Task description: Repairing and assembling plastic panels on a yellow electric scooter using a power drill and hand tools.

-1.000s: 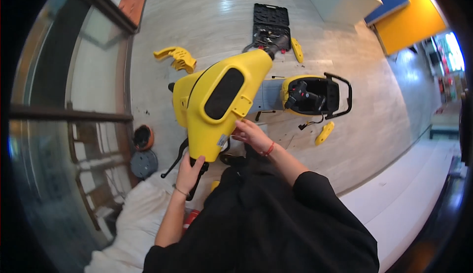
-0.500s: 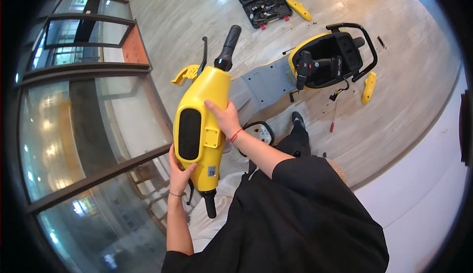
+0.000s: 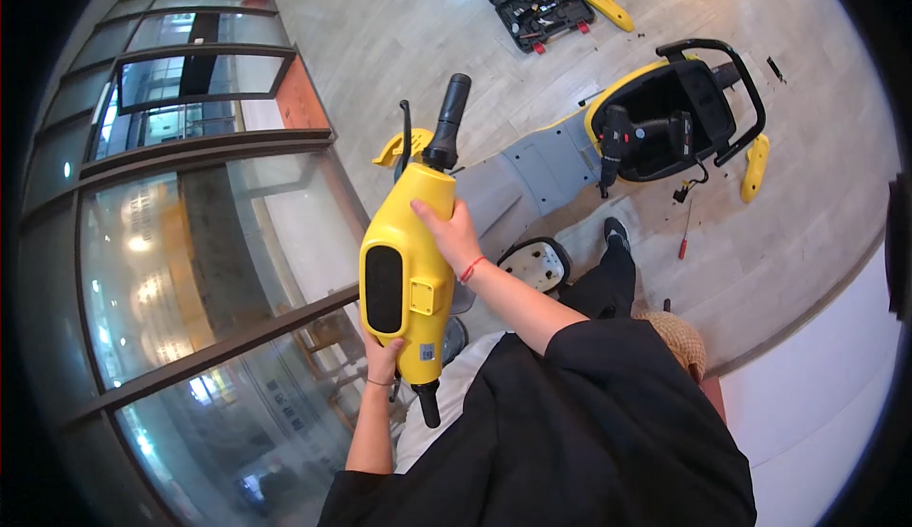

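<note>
Both of my hands grip the yellow handlebar cover (image 3: 408,209) of a scooter. On its upper face are a black oval panel (image 3: 384,289) and a small square recess. Nearer its far end, my right hand (image 3: 450,238) lays its thumb over the top, the other fingers mostly hidden beneath. My left hand (image 3: 382,360) clasps the lower left side, thumb on top and fingers mostly out of sight. Black handgrips, one far (image 3: 454,109) and one near (image 3: 429,405), stick out of the cover's ends. Beside the far grip is a black brake lever (image 3: 407,133).
Rightward stretch the scooter's grey footboard (image 3: 556,171) and open black storage compartment (image 3: 705,99), with a power drill (image 3: 615,137) on it. A black tool case (image 3: 537,9), yellow panels (image 3: 608,10) and a red screwdriver (image 3: 683,248) lie on the floor. Glass windows (image 3: 180,270) line the left.
The whole view has shifted, so the scooter and floor items appear farther right. Both hands keep their grip on the cover. Less of my left hand's fingers shows along its edge.
</note>
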`<state>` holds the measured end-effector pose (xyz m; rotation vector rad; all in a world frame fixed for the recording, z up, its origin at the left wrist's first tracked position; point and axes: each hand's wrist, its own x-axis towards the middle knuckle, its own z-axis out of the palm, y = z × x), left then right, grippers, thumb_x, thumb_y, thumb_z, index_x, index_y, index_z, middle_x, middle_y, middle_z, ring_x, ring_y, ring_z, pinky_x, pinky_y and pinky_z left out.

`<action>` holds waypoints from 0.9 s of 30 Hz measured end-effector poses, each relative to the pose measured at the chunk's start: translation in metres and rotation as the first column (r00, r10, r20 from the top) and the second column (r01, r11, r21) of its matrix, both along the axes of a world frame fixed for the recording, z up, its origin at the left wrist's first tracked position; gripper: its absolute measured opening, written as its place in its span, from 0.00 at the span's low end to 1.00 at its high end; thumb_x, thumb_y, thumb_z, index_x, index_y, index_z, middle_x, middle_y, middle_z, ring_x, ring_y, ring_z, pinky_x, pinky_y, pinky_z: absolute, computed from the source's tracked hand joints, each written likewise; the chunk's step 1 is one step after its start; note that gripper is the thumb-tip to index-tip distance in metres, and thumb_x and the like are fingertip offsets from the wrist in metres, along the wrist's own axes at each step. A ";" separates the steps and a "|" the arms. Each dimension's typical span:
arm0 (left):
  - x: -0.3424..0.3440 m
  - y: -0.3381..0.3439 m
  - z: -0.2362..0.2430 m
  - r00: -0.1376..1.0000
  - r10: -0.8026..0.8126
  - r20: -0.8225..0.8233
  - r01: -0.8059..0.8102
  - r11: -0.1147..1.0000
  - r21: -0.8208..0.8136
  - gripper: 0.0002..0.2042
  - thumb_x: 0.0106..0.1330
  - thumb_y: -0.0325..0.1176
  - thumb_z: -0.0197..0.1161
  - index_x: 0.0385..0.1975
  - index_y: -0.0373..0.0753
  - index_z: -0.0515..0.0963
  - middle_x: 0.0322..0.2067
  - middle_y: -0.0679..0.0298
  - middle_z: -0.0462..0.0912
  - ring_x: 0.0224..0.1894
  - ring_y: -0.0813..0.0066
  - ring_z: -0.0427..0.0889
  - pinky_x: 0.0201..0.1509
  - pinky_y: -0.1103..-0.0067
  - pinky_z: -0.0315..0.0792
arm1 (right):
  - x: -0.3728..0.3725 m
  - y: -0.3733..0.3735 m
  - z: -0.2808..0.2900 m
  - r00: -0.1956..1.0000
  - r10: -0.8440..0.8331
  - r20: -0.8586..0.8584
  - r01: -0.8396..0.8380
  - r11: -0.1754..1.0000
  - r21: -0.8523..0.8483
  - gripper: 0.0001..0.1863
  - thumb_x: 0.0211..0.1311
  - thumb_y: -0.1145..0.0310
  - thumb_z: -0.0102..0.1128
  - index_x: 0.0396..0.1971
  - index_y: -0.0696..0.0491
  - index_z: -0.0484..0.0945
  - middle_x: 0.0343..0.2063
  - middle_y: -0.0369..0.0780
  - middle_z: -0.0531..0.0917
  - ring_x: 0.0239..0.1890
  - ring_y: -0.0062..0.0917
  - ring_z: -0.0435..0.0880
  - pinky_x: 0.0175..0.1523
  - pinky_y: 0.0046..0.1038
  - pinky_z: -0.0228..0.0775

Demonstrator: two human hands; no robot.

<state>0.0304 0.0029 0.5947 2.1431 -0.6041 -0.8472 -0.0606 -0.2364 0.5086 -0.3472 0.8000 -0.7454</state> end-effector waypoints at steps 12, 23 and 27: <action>0.003 -0.014 -0.008 0.988 -0.128 0.087 0.146 0.958 -0.246 0.51 0.44 0.32 0.75 0.66 0.37 0.45 0.60 0.56 0.61 0.61 0.68 0.62 0.64 0.75 0.59 | 0.013 -0.011 -0.018 1.000 -0.020 -0.005 0.019 0.989 -0.144 0.25 0.55 0.54 0.64 0.43 0.60 0.73 0.36 0.40 0.81 0.36 0.24 0.81 0.41 0.25 0.72; 0.002 -0.003 -0.013 0.987 -0.049 0.152 0.085 0.967 -0.242 0.49 0.46 0.45 0.72 0.66 0.37 0.48 0.59 0.49 0.64 0.60 0.56 0.66 0.62 0.73 0.62 | 0.012 -0.018 -0.024 0.975 0.023 -0.220 -0.082 0.961 -0.265 0.29 0.57 0.46 0.58 0.41 0.62 0.75 0.39 0.41 0.81 0.40 0.25 0.81 0.44 0.27 0.72; -0.010 0.022 -0.004 0.862 0.050 0.505 0.067 0.975 -0.212 0.37 0.52 0.41 0.69 0.60 0.35 0.59 0.47 0.51 0.75 0.53 0.56 0.73 0.59 0.72 0.64 | -0.028 -0.007 -0.017 0.922 0.347 -0.171 -0.373 0.916 -0.148 0.35 0.59 0.41 0.51 0.52 0.58 0.68 0.38 0.40 0.80 0.37 0.25 0.81 0.43 0.25 0.71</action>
